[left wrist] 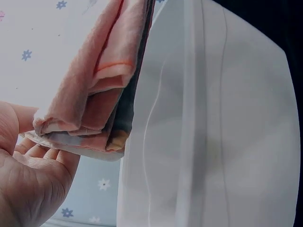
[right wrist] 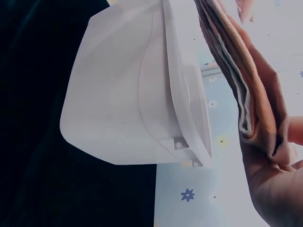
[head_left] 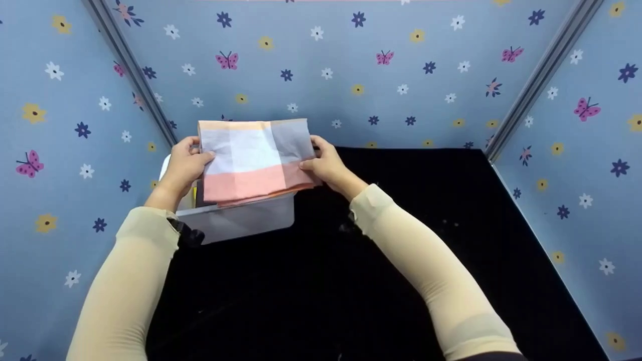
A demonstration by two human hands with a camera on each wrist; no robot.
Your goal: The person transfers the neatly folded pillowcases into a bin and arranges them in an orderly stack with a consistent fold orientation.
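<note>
A folded checked cloth [head_left: 246, 155], in pale grey, white and salmon pink, is held up over a white plastic bin [head_left: 246, 220]. My left hand [head_left: 181, 168] pinches its left edge, thumb on the near face. At the opposite edge, my right hand [head_left: 328, 163] grips it the same way. Several stacked layers of the cloth [left wrist: 102, 90] show edge-on in the left wrist view, above the bin's rim. The right wrist view shows the layered cloth [right wrist: 258, 94] clear of the bin [right wrist: 113, 94]. Most of the bin's opening is hidden behind the cloth in the head view.
Something yellow [head_left: 194, 196] and something dark show inside the bin at its left end. Black cloth [head_left: 311, 291] covers the table. Blue flower-patterned panels [head_left: 321, 75] stand at the back and both sides, joined by metal corner posts [head_left: 544, 75].
</note>
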